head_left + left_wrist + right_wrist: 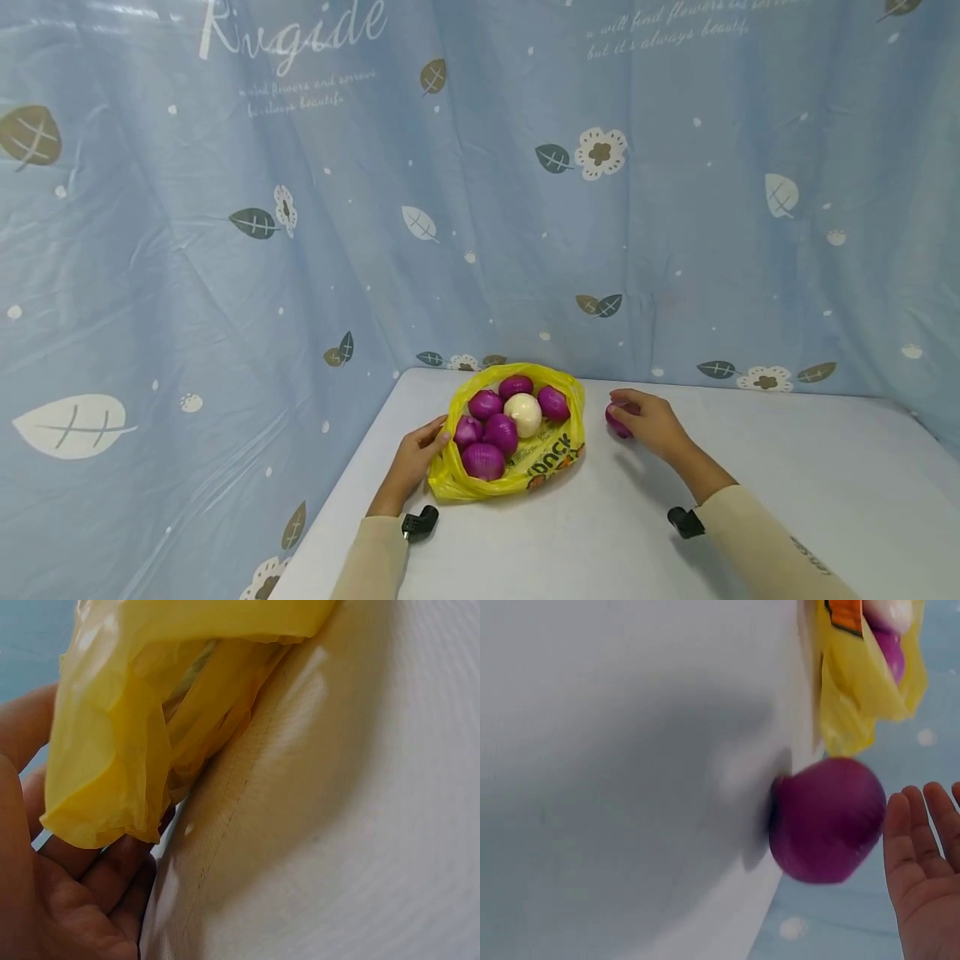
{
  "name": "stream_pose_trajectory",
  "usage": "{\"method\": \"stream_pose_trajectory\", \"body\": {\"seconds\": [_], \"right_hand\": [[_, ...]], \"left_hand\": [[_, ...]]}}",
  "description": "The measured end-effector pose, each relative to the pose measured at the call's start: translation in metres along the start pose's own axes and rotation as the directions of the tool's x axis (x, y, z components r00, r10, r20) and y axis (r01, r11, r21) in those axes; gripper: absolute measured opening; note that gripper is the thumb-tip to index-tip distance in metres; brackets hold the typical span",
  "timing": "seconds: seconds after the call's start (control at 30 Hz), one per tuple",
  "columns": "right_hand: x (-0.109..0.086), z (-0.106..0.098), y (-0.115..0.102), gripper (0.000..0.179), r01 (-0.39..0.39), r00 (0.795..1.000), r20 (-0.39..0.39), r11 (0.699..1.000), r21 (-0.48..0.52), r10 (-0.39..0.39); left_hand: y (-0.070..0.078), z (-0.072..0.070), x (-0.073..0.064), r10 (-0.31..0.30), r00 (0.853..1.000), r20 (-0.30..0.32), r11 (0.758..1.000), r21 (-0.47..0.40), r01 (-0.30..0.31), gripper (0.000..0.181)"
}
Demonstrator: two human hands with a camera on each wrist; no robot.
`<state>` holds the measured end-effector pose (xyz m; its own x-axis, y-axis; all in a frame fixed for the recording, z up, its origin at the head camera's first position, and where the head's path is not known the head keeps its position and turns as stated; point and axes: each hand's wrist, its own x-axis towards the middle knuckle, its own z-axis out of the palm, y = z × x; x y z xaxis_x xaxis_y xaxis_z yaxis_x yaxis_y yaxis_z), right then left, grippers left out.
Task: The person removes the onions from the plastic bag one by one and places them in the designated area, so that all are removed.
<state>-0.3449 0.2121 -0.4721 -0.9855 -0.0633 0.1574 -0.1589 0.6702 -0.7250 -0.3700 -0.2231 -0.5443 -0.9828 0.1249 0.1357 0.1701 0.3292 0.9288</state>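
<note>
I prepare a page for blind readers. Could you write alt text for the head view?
A person's left hand holds an open yellow bag with six purple onions and one white onion on a white table; the right hand touches another purple onion outside it. Behind hangs a blue curtain.

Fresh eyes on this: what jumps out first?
The bright yellow bag, open on the left half of the table, with six purple onions and one white onion inside and the left hand at its left edge. Next, the lone purple onion outside the bag, to its right, by the right hand. Behind, the blue leaf-and-flower curtain.
</note>
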Motion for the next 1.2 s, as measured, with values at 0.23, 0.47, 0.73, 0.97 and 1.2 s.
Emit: {"method": "stream_pose_trajectory", "body": {"seconds": [0.23, 0.47, 0.73, 0.97, 1.2], "right_hand": [[0.0, 0.023, -0.012, 0.039, 0.054, 0.999, -0.009, 0.997, 0.048, -0.054], [-0.004, 0.049, -0.032, 0.035, 0.076, 0.997, 0.011, 0.989, 0.127, -0.078], [-0.005, 0.08, -0.046, 0.034, 0.041, 0.998, 0.043, 0.979, 0.199, -0.05], [-0.007, 0.099, -0.06, 0.03, 0.045, 0.995, 0.077, 0.959, 0.279, -0.069], [-0.009, 0.119, -0.069, 0.035, 0.099, 0.981, 0.127, 0.947, 0.307, -0.144]], "left_hand": [[0.002, 0.0, -0.001, -0.001, 1.0, 0.002, 1.0, -0.006, 0.001, 0.049], [0.0, -0.002, -0.002, 0.001, 1.0, -0.007, 1.0, 0.007, -0.001, 0.051], [0.016, -0.004, -0.008, 0.02, 1.0, 0.024, 0.999, 0.032, -0.021, 0.049], [0.022, -0.003, -0.009, 0.034, 0.999, 0.029, 0.999, 0.013, -0.034, 0.048], [-0.001, 0.0, 0.0, 0.039, 0.999, 0.009, 0.999, 0.005, -0.039, 0.051]]}}
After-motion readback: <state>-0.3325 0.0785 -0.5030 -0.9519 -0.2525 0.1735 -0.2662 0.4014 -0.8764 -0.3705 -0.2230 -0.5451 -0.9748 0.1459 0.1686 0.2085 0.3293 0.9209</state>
